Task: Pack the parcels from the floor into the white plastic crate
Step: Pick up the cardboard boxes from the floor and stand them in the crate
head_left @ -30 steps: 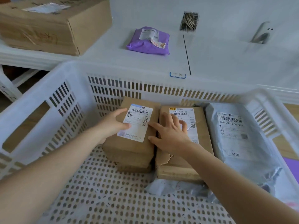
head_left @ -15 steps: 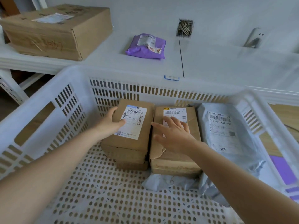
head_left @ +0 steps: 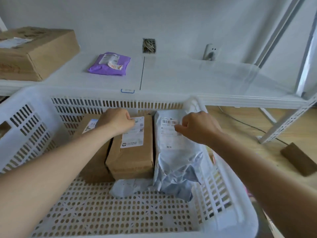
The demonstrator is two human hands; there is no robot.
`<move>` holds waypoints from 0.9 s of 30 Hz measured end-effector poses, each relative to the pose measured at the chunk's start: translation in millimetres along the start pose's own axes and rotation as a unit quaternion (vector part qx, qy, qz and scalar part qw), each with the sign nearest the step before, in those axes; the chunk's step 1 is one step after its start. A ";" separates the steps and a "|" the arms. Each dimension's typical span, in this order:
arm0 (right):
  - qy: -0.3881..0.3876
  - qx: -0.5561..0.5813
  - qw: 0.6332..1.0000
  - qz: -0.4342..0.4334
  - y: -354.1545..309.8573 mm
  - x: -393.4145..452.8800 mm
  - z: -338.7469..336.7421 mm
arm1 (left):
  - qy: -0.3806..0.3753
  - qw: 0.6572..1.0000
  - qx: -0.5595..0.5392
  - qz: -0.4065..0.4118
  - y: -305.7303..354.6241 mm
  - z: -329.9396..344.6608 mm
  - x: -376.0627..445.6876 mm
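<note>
Settling parcels against the far wall of the white crate [head_left: 25, 100]: left hand [head_left: 116, 121] curls on the middle cardboard box [head_left: 132, 152], right hand [head_left: 199, 127], fingers loosely curled, touches the grey mailer [head_left: 175, 160]. Next comes fetching another parcel off the floor, likely the flat brown one [head_left: 298, 158] to the right, while both hands hold nothing firmly that I can tell

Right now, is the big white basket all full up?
No, not full. The white crate holds two cardboard boxes and a grey mailer bag along its far side, and the holey floor nearer the camera is bare.
</note>
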State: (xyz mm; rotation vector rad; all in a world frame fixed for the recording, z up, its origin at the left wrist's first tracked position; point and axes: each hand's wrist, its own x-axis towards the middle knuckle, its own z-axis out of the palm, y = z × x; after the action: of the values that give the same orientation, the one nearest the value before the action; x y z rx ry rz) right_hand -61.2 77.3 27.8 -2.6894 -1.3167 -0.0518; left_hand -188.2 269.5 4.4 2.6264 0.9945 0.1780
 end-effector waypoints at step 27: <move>-0.002 0.062 0.978 0.197 394.9 -157.1 -60.3 | -0.009 0.994 -0.059 0.096 366.9 146.0 -31.8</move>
State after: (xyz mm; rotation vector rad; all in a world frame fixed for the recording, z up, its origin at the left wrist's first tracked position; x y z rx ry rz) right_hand 155.3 -293.3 26.6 -2.7836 -0.7381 0.0776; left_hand 49.4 -47.3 -6.6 2.6073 0.7012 0.2489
